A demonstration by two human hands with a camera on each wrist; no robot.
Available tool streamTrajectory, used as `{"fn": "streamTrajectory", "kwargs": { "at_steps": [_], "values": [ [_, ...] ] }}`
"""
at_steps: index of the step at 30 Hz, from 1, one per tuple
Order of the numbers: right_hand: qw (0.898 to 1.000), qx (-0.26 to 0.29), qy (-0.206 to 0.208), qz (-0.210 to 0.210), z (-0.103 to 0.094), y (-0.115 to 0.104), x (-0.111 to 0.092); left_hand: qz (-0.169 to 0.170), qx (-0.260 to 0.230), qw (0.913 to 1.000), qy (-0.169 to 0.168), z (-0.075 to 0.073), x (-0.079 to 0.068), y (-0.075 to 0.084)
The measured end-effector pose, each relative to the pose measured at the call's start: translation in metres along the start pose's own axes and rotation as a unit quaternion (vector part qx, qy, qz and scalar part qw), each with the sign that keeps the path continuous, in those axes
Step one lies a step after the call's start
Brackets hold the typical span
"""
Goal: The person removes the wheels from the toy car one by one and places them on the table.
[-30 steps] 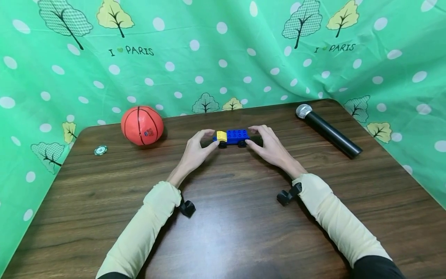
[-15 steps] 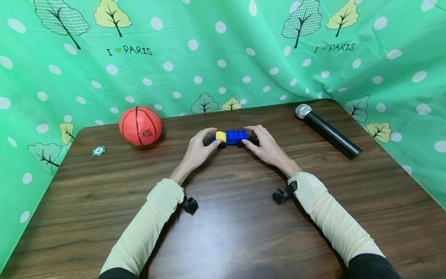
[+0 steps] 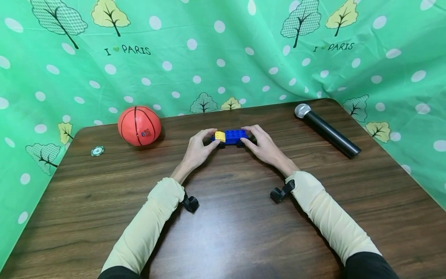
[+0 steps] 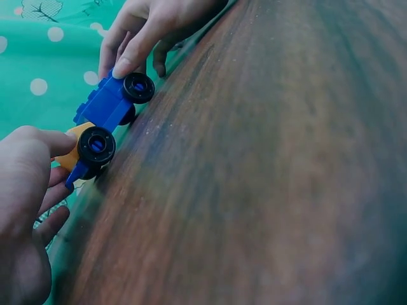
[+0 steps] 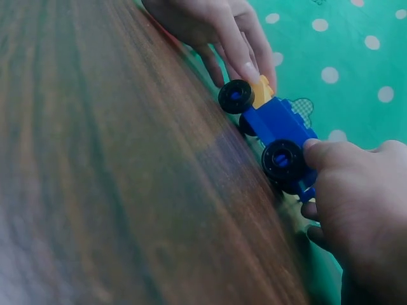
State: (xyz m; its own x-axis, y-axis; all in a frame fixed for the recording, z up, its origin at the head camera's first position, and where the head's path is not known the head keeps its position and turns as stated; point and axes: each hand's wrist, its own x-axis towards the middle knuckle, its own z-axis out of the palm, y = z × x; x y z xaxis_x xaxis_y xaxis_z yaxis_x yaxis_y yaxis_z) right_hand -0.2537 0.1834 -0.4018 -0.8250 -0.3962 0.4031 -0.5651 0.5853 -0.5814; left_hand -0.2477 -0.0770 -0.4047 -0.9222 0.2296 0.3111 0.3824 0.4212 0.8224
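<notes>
A toy truck (image 3: 235,136) of blue studded blocks with a yellow cab and black wheels is at the far middle of the table. My left hand (image 3: 197,152) pinches its yellow cab (image 4: 68,152) between thumb and fingers. At the blue rear end, my right hand (image 3: 263,147) pinches the body between thumb and fingers. Both wrist views show the thumbs pressed against the truck's near side. Black wheels (image 5: 283,161) face the cameras there. Whether the wheels touch the table is hard to tell.
An orange-red toy basketball (image 3: 139,126) sits at the back left, beside a small green-and-white poker chip (image 3: 97,151). A black microphone (image 3: 327,131) with a silver head lies at the right. Behind the wooden table (image 3: 223,217) hangs a green dotted curtain (image 3: 216,46).
My right hand has moved slightly left, closing in on the truck's rear and taking hold of it. The left hand stays at the cab. The head view has shifted a little.
</notes>
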Motion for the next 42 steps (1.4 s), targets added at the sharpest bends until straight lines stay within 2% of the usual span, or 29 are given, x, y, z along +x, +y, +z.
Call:
{"fn": "streamTrajectory", "kwargs": {
  "at_steps": [7,17,24,31,42],
  "values": [
    [1.0,-0.001,0.002,-0.007,0.001,0.0,0.001,-0.004,0.014,0.9999,0.002,0.0,0.001,-0.001],
    [1.0,0.007,0.0,-0.018,0.003,-0.002,0.002,0.018,0.02,0.9996,0.009,-0.004,0.001,-0.001],
    [0.999,0.012,0.018,-0.031,0.001,-0.002,0.001,0.033,0.015,0.9992,0.015,-0.004,0.002,0.001],
    [0.999,0.023,0.016,-0.035,0.003,-0.006,0.001,0.036,0.016,0.999,0.018,-0.008,-0.002,-0.002],
    [0.997,0.029,0.026,-0.059,0.001,-0.015,0.003,0.072,0.011,0.9969,0.028,-0.018,-0.009,0.0]
  ]
}}
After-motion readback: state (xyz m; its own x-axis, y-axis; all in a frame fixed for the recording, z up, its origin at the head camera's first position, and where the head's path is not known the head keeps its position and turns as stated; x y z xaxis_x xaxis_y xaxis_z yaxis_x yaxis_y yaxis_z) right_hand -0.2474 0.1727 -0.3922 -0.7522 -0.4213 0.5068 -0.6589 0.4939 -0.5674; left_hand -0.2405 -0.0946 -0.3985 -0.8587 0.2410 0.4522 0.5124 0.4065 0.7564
